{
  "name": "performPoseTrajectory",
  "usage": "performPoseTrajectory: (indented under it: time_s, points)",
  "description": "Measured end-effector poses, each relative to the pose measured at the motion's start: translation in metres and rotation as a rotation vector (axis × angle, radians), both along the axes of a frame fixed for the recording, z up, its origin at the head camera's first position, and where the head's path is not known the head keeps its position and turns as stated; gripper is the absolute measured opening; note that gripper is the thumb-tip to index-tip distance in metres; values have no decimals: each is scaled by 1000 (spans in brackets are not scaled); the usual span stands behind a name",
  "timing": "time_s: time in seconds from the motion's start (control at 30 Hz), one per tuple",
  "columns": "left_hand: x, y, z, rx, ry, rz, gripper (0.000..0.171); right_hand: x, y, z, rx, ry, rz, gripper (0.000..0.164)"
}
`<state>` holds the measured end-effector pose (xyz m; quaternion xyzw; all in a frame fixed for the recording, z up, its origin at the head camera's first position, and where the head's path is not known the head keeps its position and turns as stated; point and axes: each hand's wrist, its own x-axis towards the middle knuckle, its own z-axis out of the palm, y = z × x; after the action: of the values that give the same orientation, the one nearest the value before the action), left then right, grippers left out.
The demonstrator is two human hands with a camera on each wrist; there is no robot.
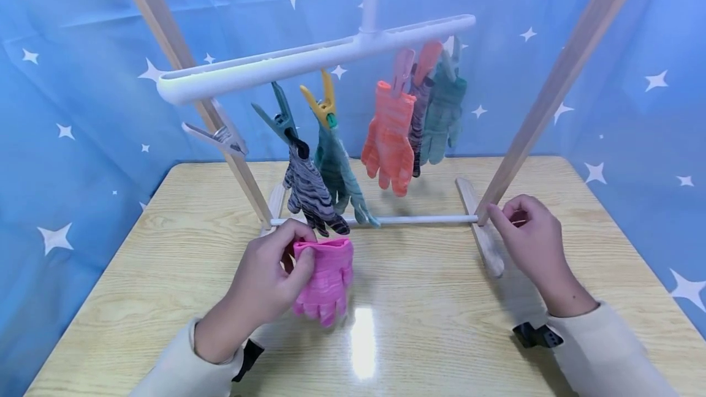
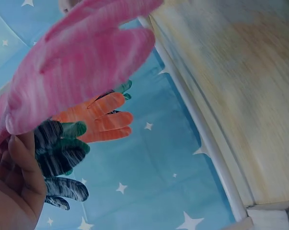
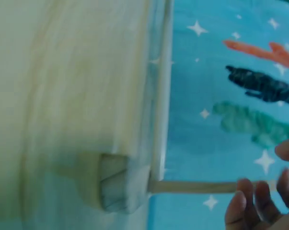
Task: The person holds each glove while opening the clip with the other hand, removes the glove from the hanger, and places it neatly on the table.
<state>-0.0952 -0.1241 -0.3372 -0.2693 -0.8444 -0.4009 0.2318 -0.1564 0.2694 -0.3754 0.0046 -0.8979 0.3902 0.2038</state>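
Note:
A pink knit glove [image 1: 326, 277] hangs fingers-down from my left hand [image 1: 268, 274], which pinches its cuff between thumb and fingers. In the left wrist view the pink glove [image 2: 82, 62] spreads across the upper left. My right hand [image 1: 526, 238] is raised by the rack's right post, holding nothing, its fingers loosely bent and thumb apart from them. Above my left hand, a black-and-grey glove [image 1: 311, 185] hangs from a dark green clothespin [image 1: 281, 115]. Beside it a green glove [image 1: 337, 167] hangs from a yellow clothespin [image 1: 324, 103]. A grey clothespin [image 1: 220, 133] holds nothing at the hanger's left end.
A white hanger [image 1: 265, 69] slants across the wooden rack. On its right side hang an orange glove [image 1: 388, 133], a dark glove [image 1: 419, 118] and a pale green glove [image 1: 444, 112], each clipped. Wooden posts [image 1: 562, 90] and a white crossbar [image 1: 413, 220] stand on the table [image 1: 441, 323].

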Motion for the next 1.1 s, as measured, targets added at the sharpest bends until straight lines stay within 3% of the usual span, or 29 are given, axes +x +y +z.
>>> performPoseTrajectory:
  time_s: [0.13, 0.37, 0.57, 0.8, 1.1]
  points:
    - [0, -5, -2, 15, -67, -2, 14, -9, 10, -4, -30, -129, -16, 42]
    - [3, -9, 0, 29, -101, -21, 15, -31, 20, -9, -55, -333, 136, 74]
    - [5, -10, -1, 56, -155, -49, 17, -43, 20, -17, -75, -372, 197, 59]
    - [3, -15, -5, 61, -245, -37, 19, -47, 18, -21, -23, -353, 170, 44]
    - [-10, -18, -11, 22, -386, -8, 18, -53, 19, -18, 86, -427, 261, 42]
